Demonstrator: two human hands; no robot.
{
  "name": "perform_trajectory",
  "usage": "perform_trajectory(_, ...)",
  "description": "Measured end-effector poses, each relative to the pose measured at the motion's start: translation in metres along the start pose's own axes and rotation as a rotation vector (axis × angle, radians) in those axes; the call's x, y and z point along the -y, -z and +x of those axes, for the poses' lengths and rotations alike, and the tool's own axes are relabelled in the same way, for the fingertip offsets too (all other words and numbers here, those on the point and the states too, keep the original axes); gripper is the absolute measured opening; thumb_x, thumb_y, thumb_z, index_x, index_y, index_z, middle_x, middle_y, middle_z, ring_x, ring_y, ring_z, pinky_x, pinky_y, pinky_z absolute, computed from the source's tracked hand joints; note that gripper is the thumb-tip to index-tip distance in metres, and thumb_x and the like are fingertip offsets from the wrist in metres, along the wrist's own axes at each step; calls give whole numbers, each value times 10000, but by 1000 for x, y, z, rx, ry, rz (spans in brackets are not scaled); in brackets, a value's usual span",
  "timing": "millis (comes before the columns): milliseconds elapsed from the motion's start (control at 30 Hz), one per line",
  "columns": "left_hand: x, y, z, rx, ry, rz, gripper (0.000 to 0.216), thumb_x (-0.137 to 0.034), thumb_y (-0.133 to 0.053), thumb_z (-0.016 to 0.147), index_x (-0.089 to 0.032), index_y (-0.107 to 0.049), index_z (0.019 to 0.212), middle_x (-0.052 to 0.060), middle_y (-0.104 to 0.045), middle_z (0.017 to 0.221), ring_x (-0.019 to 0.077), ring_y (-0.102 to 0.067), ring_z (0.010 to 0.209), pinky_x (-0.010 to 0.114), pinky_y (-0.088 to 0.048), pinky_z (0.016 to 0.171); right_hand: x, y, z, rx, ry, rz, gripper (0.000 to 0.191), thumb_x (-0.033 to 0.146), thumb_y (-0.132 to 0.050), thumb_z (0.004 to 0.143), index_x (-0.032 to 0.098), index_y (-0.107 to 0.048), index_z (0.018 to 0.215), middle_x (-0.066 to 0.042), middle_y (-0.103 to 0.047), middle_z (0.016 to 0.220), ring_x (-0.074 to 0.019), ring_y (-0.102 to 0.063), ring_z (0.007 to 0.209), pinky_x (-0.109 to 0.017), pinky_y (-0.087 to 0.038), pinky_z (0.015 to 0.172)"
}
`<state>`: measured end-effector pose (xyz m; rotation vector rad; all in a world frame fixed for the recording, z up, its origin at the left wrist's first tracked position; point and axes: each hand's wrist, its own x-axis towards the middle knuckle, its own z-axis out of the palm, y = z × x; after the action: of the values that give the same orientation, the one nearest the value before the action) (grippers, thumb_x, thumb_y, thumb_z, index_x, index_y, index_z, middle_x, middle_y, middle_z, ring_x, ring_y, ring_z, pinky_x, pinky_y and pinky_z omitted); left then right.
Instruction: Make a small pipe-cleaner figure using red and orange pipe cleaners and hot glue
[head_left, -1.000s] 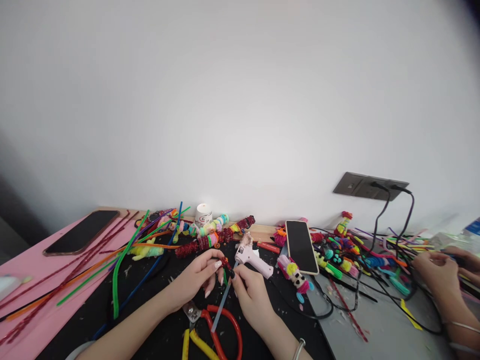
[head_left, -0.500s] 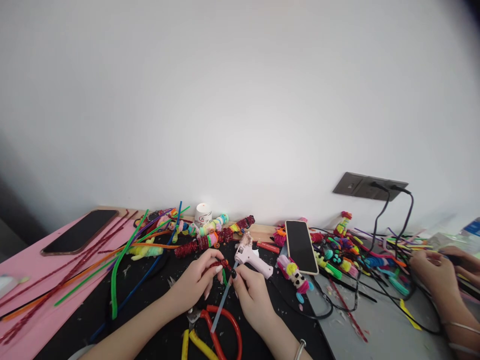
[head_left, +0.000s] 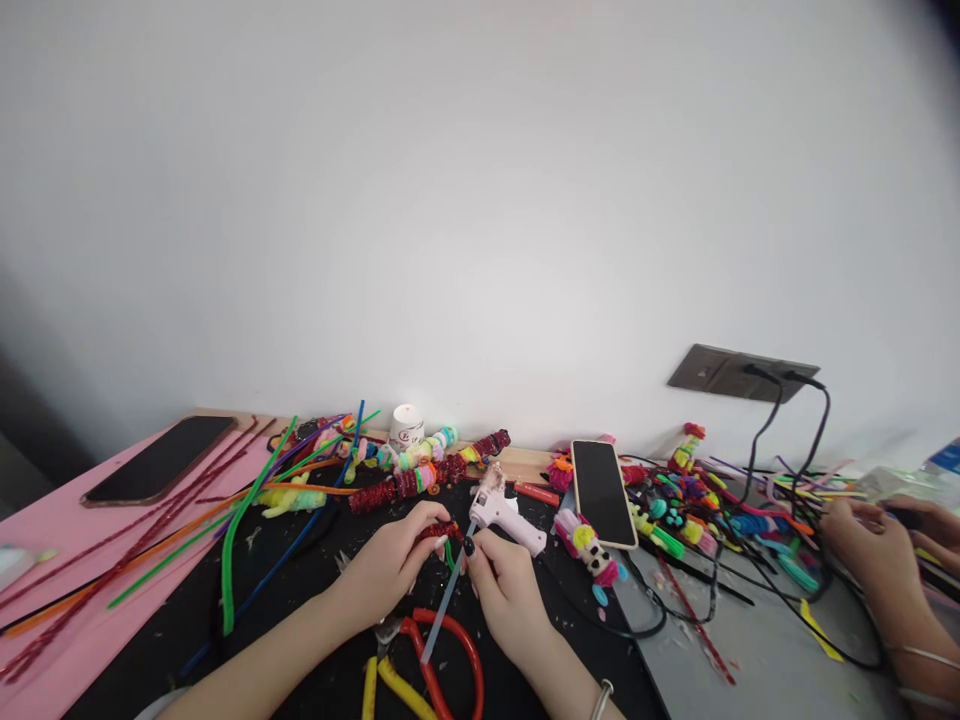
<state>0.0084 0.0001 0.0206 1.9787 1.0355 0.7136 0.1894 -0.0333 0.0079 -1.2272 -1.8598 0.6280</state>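
In the head view, the person's left hand [head_left: 397, 555] comes in from the near left, its fingers closed on a small red fuzzy piece [head_left: 441, 532]. This piece lies between the two hands, above the black mat [head_left: 577, 650]. The right hand [head_left: 508, 590] faces it from the near right, fingers drawn together by the piece's right end; whether they grip it cannot be told. A green strand [head_left: 450, 555] shows in the gap below the piece.

Just beyond the right hand lies a pale glue gun [head_left: 511, 522], its clear glue stick [head_left: 442, 615] slanting toward the near side between the hands. Under the stick's near end are red handles [head_left: 478, 670], with yellow handles [head_left: 405, 690] to their left.

Farther off, a fuzzy striped rod [head_left: 397, 487] lies on the counter [head_left: 529, 463], with a paper cup [head_left: 406, 427] behind it. To the left, stems and a dark phone [head_left: 165, 462] rest on a pink mat [head_left: 97, 555]. Right of the glue gun are a small doll [head_left: 596, 562] and a second phone [head_left: 602, 495], then a heap of coloured fuzzy pieces [head_left: 675, 515]. At the far right, a co-worker's hands [head_left: 870, 545] are close together; what they hold is unclear. Black cords [head_left: 763, 440] run from a wall socket [head_left: 739, 372].
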Motion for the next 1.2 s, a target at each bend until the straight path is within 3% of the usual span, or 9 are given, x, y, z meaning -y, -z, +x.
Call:
perform_trajectory(267,-4,3,-2,-21,-56,160,227,-252,-350,942,-215,-517,1091,46,-689,950,190,-654,841,278,-474,754,1,1,1,0,11,-11,311,242,-369,949,194,-433,648,37,-445,559,-119,-413,523,-236,-276,515)
perform_trajectory(533,5,1,0,-20,-96,222,242,-230,-376,939,-240,-539,1118,48,-703,1060,229,-668,964,301,-485,799,1,2,-1,10,7,12,330,252,-353,963,194,-443,651,31,-454,567,-123,-415,533,-246,-286,526)
perform_trajectory(967,24,-7,1,-41,-311,399,255,-260,-361,965,-241,-554,1131,51,-681,996,191,-666,858,251,-503,737,-1,1,-2,0,-3,58,411,342,-327,988,189,-451,627,40,-429,525,-108,-393,483,-239,-289,500)
perform_trajectory(1200,30,-10,1,18,-375,436,263,-224,-377,952,-232,-566,1134,51,-666,922,171,-644,753,225,-485,680,-8,-2,-3,-29,-42,104,479,395,-315,992,181,-478,595,49,-391,477,-97,-365,437,-237,-272,467)
